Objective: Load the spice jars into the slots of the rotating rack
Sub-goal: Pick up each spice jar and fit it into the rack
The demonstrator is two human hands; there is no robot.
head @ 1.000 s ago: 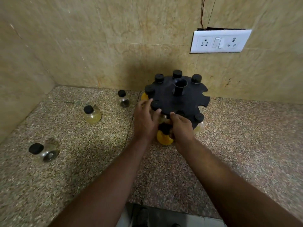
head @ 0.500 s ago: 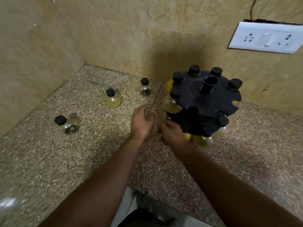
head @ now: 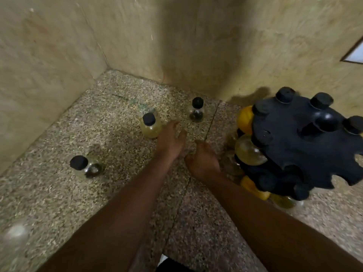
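Observation:
The black rotating rack (head: pixel 306 146) stands at the right, with several black-capped jars hanging in its slots. Three loose jars stand on the counter: a yellowish one (head: pixel 149 126), a dark-filled one (head: pixel 196 110) behind it and a dark-filled one (head: pixel 86 166) at the left. My left hand (head: pixel 170 141) stretches out flat, fingers apart, its fingertips right beside the yellowish jar and holding nothing. My right hand (head: pixel 202 160) hangs loosely curled just left of the rack, with nothing in it.
The speckled granite counter (head: pixel 117 193) meets beige tiled walls in a corner at the back left. A white switch plate (head: pixel 356 54) shows at the right edge. A blurred pale object (head: pixel 16 233) lies at the lower left.
Both hands have left the rack and moved left. My left hand has reached out to the yellowish jar. The view has swung left, so the rack now sits at the right edge.

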